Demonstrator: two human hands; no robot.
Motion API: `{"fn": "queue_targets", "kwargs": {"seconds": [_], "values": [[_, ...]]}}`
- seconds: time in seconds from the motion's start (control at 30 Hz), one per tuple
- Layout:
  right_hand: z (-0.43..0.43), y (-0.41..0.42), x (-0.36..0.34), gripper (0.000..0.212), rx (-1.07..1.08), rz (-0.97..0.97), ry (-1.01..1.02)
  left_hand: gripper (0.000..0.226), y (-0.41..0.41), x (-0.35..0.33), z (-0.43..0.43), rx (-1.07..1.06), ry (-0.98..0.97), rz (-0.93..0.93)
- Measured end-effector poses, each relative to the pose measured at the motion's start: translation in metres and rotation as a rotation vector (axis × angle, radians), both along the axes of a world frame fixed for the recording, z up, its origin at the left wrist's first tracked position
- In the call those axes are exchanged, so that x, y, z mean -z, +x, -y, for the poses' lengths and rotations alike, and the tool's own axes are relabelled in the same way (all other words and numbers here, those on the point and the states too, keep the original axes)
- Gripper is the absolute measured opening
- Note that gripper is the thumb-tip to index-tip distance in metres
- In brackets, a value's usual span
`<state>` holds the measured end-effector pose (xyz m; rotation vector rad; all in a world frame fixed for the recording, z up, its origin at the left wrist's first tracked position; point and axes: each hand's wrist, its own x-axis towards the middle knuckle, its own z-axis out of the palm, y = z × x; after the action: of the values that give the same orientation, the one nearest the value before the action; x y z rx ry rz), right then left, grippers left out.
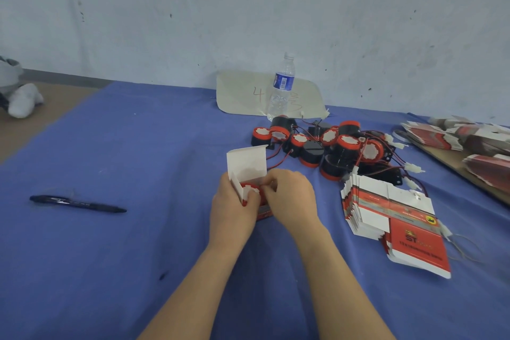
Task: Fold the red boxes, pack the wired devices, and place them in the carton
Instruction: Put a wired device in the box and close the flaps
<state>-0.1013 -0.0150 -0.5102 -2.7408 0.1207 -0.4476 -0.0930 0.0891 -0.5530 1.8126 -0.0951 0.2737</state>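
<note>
A red-and-white box [248, 165] stands in the middle of the blue table with its white lid flap raised. A red-and-black wired device [249, 190] sits inside its open top. My left hand [231, 207] grips the box from the left, thumb on the device. My right hand [289, 199] holds the box's right side, fingers curled at the opening. A heap of several wired devices [331, 146] lies just behind. A fanned stack of flat red boxes [392, 218] lies to the right. No carton is in view.
A water bottle [281, 88] stands on a pale sheet [237, 96] by the wall. A dark pen [77, 204] lies at the left. More flat boxes [469, 141] are piled on a board at the far right. A grey-white bundle [19, 96] sits far left.
</note>
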Motion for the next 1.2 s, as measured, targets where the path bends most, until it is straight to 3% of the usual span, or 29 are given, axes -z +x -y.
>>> {"fn": "queue_targets", "kwargs": {"seconds": [0.1,0.23,0.37,0.67,0.8,0.9,0.97,1.07,1.17,1.2], "values": [[0.007,-0.004,-0.011,0.029,-0.071,-0.135,-0.082,0.024,-0.001,0.000,-0.001,0.006,-0.008,0.011],[0.025,-0.015,-0.023,0.024,-0.215,-0.309,0.098,0.023,-0.002,-0.001,-0.001,0.019,-0.022,0.012],[0.028,-0.017,-0.021,0.007,-0.249,-0.234,0.188,0.025,-0.001,-0.001,-0.001,0.018,-0.009,0.006],[0.026,-0.021,-0.025,0.014,-0.289,-0.343,0.164,0.027,0.000,-0.001,0.000,-0.026,0.018,0.000],[0.018,-0.020,-0.019,0.010,-0.269,-0.239,0.148,0.053,-0.003,-0.002,-0.002,-0.221,0.139,0.111],[0.015,-0.017,-0.015,0.014,-0.238,-0.170,0.126,0.038,-0.005,0.000,-0.004,-0.184,0.151,0.254],[0.015,-0.016,-0.013,0.017,-0.241,-0.155,0.133,0.023,-0.003,0.003,-0.004,-0.102,0.199,0.247],[0.019,-0.014,-0.009,0.018,-0.266,-0.143,0.135,0.031,0.002,0.005,-0.005,-0.072,0.188,0.190],[0.024,-0.011,-0.009,0.014,-0.164,0.065,0.342,0.018,0.006,0.005,-0.008,-0.107,0.139,0.174],[0.028,-0.009,-0.008,0.015,-0.080,0.164,0.415,0.022,0.006,0.003,-0.008,-0.111,0.081,0.149]]}}
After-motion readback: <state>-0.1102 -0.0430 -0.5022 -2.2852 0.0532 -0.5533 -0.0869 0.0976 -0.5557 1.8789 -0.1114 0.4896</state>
